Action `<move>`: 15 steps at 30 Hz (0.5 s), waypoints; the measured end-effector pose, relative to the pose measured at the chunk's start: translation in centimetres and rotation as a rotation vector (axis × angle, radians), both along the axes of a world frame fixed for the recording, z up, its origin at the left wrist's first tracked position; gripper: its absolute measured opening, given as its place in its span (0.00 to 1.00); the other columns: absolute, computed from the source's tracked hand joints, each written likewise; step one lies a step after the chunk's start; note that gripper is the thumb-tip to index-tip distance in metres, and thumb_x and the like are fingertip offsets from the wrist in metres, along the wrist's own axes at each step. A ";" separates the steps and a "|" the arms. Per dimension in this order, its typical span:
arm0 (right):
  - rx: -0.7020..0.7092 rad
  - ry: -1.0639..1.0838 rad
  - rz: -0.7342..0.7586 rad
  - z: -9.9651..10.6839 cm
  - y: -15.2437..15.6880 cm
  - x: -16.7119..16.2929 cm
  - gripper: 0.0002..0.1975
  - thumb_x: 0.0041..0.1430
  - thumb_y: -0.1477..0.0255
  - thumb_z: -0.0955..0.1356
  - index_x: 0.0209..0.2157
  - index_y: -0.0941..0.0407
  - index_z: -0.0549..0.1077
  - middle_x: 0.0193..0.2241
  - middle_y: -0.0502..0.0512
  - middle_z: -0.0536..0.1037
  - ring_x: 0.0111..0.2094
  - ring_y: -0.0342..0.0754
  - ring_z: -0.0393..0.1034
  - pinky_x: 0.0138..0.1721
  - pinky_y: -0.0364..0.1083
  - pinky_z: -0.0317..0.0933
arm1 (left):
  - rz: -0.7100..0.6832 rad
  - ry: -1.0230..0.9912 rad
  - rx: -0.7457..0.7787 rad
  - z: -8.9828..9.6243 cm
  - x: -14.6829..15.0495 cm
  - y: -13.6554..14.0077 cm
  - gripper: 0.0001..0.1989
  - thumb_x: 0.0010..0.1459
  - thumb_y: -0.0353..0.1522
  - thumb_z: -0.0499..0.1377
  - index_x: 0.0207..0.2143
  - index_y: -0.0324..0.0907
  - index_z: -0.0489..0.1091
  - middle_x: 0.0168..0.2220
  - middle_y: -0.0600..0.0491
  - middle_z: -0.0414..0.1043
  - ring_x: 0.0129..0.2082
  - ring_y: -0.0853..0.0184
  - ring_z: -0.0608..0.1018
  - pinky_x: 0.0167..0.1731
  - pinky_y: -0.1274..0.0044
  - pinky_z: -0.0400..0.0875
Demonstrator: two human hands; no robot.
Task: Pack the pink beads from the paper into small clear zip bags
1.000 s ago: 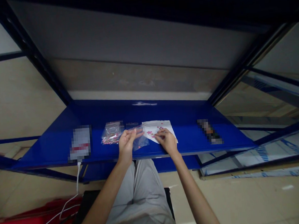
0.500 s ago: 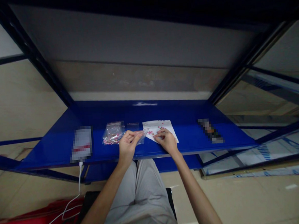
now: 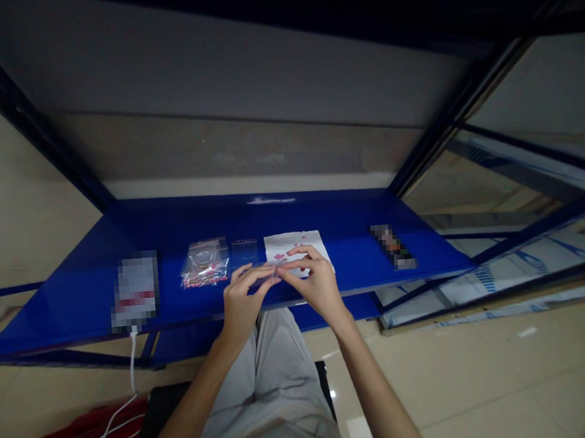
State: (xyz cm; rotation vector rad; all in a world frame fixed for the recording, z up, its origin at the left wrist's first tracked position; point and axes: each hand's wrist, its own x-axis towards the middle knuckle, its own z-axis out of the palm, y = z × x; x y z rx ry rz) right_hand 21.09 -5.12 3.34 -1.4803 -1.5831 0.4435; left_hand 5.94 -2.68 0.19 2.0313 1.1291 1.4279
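Observation:
My left hand (image 3: 243, 299) pinches a small clear plastic bag (image 3: 264, 274) between thumb and fingers, above the shelf's front edge. My right hand (image 3: 314, 281) meets it there, thumb and index finger pressed together at the bag's end. Whatever those right fingertips hold is too small to make out. Behind the hands lies a white sheet (image 3: 287, 241) with several small pink-red pieces (image 3: 279, 256) on it, partly covered by my right hand. A flat clear zip bag (image 3: 244, 249) lies left of the sheet, and a pile of clear bags (image 3: 206, 262) with pink-red contents lies further left.
The blue shelf (image 3: 172, 221) carries a blurred-out white device (image 3: 136, 290) at left, with a white cable (image 3: 132, 363) hanging down. A blurred dark object (image 3: 393, 246) lies at right. Blue uprights (image 3: 62, 148) frame both sides; a red item (image 3: 62, 435) is on the floor.
My right hand has lifted from the pieces on the sheet and moved left to the bag in my left hand. The fingertips of both hands now meet. The view has shifted slightly.

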 end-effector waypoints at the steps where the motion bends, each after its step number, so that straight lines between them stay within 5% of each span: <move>1: -0.006 0.005 0.018 -0.2 0.1 0.1 0.05 0.51 0.67 0.69 0.29 0.51 0.79 0.39 0.54 0.73 0.37 0.47 0.69 0.29 0.43 0.61 | -0.009 0.012 0.014 -0.1 0.0 0.1 0.03 0.50 0.32 0.61 0.30 0.45 0.74 0.33 0.55 0.78 0.37 0.64 0.78 0.47 0.68 0.66; 7: -0.025 0.040 0.262 -0.3 0.0 0.6 0.10 0.59 0.68 0.63 0.38 0.49 0.77 0.45 0.54 0.71 0.47 0.47 0.65 0.45 0.46 0.60 | -0.046 0.017 0.034 -0.7 0.5 0.9 0.06 0.50 0.34 0.61 0.32 0.46 0.75 0.36 0.54 0.78 0.39 0.63 0.78 0.45 0.68 0.68; 10: -0.069 0.055 0.282 -0.2 -0.1 3.1 0.13 0.60 0.65 0.62 0.43 0.49 0.74 0.47 0.55 0.71 0.47 0.48 0.66 0.37 0.44 0.64 | -0.026 -0.064 -0.095 -0.2 0.4 1.0 0.06 0.51 0.35 0.60 0.30 0.44 0.75 0.35 0.52 0.78 0.38 0.63 0.78 0.45 0.69 0.69; 12: -0.092 0.018 0.092 -0.6 -0.2 6.6 0.16 0.57 0.62 0.63 0.43 0.52 0.73 0.46 0.57 0.71 0.42 0.49 0.69 0.29 0.43 0.64 | 0.023 -0.172 -0.261 0.2 0.0 1.2 0.08 0.52 0.37 0.58 0.31 0.42 0.72 0.34 0.51 0.77 0.36 0.63 0.78 0.39 0.72 0.72; 15: -0.084 -0.224 -0.450 -2.0 -0.7 13.9 0.24 0.49 0.59 0.67 0.46 0.58 0.71 0.43 0.63 0.73 0.41 0.55 0.69 0.37 0.50 0.63 | 0.069 -0.366 -0.497 0.3 -1.2 1.7 0.12 0.54 0.41 0.55 0.34 0.41 0.64 0.34 0.51 0.76 0.28 0.64 0.80 0.19 0.79 0.70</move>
